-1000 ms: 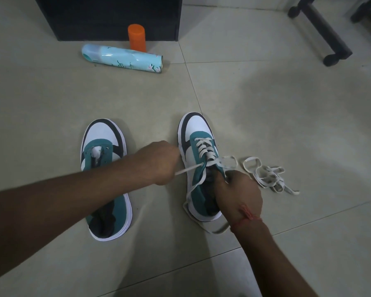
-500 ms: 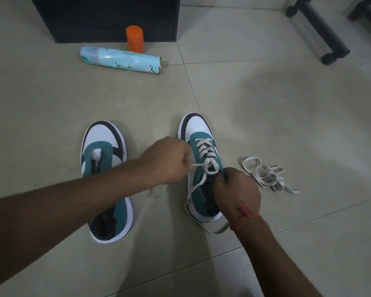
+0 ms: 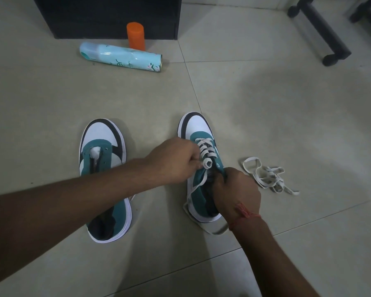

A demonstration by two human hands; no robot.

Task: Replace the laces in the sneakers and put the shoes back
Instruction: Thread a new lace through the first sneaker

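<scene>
Here both hands (image 3: pixel 204 176) pinch the lace (image 3: pixel 207 153) over the right sneaker (image 3: pixel 198 133)

Smooth, faintly glossy floor tiles (image 3: pixel 266 103), matt teal cloth uppers on both sneakers (image 3: pixel 198 189), smooth white toe panels, flat woven cloth lace (image 3: pixel 206 150), shiny metal spray can (image 3: pixel 120 57) with glossy printed wrap, smooth orange plastic cap (image 3: pixel 135 35)

You're in a home: pale tiled floor (image 3: pixel 266 93), a dark cabinet (image 3: pixel 107 16), a spray can (image 3: pixel 120 57) lying beside it, black furniture legs (image 3: pixel 321 28).
</scene>
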